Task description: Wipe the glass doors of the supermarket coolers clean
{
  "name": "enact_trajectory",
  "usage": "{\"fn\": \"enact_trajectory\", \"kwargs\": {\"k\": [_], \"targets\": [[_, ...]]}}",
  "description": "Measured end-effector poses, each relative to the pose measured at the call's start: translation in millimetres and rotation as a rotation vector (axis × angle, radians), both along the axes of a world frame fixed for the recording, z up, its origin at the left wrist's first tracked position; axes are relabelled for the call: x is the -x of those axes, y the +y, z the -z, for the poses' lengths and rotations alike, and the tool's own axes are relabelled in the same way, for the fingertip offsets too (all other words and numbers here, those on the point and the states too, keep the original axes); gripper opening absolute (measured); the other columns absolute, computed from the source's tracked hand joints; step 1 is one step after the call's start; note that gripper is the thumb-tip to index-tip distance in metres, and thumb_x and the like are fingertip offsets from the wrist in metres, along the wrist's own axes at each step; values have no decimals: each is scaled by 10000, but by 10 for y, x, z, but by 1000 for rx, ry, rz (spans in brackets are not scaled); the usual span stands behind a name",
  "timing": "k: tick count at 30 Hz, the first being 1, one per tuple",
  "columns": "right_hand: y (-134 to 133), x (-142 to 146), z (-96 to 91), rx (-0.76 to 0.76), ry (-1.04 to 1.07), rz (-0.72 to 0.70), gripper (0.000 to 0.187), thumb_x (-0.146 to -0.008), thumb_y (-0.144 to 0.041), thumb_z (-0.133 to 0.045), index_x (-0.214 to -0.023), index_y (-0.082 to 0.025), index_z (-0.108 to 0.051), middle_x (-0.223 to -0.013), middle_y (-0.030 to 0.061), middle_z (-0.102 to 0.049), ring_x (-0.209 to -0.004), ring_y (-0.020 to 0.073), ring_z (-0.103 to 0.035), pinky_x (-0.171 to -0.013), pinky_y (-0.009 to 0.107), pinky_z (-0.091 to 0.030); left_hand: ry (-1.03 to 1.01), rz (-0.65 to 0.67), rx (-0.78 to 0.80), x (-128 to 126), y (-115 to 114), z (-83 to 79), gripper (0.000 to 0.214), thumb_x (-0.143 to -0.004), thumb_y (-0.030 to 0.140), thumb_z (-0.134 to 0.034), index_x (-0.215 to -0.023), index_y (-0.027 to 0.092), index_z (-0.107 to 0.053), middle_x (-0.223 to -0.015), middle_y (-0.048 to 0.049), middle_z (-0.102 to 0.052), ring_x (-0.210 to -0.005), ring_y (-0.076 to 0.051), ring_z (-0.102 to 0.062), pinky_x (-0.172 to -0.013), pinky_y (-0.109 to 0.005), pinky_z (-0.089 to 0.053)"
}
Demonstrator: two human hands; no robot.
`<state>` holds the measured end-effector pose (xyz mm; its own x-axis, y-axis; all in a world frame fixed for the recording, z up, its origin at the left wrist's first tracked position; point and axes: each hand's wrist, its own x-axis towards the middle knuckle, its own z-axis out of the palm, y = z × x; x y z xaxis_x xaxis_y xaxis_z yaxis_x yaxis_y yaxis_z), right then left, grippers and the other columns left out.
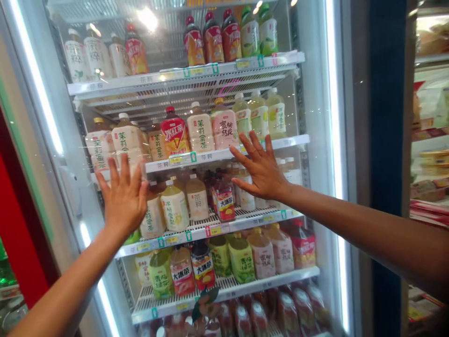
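Observation:
Both hands are raised in front of a lit drinks fridge [317,93], whose glass carries reflections. My left hand [124,194] is open with fingers spread, slightly blurred, in front of the left end of the second shelf. Behind its fingertips stands a large white-labelled tea bottle [123,138]. My right hand [259,168], also open and spread, is at the right, just below a pink-labelled bottle [224,126] and several pale yellow bottles [257,112]. Neither holds anything. Whether the palms touch the glass I cannot tell.
Rows of bottled drinks fill several shelves, including red-capped bottles [213,40] on top and green-labelled bottles [242,257] lower down. Bright light strips [335,164] run along both sides. At the far right, another shelf holds packaged goods [433,164]. A red panel [24,234] stands left.

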<state>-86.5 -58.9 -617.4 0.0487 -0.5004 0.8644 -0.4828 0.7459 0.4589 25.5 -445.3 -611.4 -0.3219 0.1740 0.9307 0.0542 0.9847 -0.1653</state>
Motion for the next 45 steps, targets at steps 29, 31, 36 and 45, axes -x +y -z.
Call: {"fn": "enact_trajectory", "kwargs": {"k": [29, 31, 36, 45], "targets": [[-104, 75, 86, 77, -15, 27, 910, -959, -691, -469, -1652, -453, 70, -1770, -61, 77, -1621, 417, -50, -1264, 749, -38, -36, 41, 183, 17, -59, 577, 741, -1035, 346, -432, -1644, 453, -22, -1754, 43, 109, -1617, -322, 105, -1276, -695, 96], [-92, 77, 91, 75, -22, 40, 900, -966, -698, -448, -1652, -449, 80, -1774, -51, 55, -1623, 409, -33, -1260, 755, -41, 2, 6, 63, 47, -14, 378, 692, -1048, 352, -386, -1659, 401, -66, -1752, 14, 129, -1610, -360, 125, -1258, -729, 102], [-66, 71, 104, 79, -68, 82, 872, -973, -720, -398, -1651, -453, 82, -1780, -33, -18, -1628, 388, 9, -1258, 756, -28, -31, 45, 178, 117, 280, 813, 742, -1033, 357, -431, -1661, 391, -36, -1748, 32, 128, -1607, -273, 168, -1280, -616, 161], [-26, 89, 140, 72, -96, 77, 844, -972, -761, -331, -1677, -397, -42, -1780, -19, -62, -1616, 431, 27, -1235, 772, -5, -49, 40, 136, 172, 537, 1106, 783, -1021, 318, -466, -1656, 415, -19, -1724, 73, 188, -1573, -228, 239, -1266, -557, 228]]}}
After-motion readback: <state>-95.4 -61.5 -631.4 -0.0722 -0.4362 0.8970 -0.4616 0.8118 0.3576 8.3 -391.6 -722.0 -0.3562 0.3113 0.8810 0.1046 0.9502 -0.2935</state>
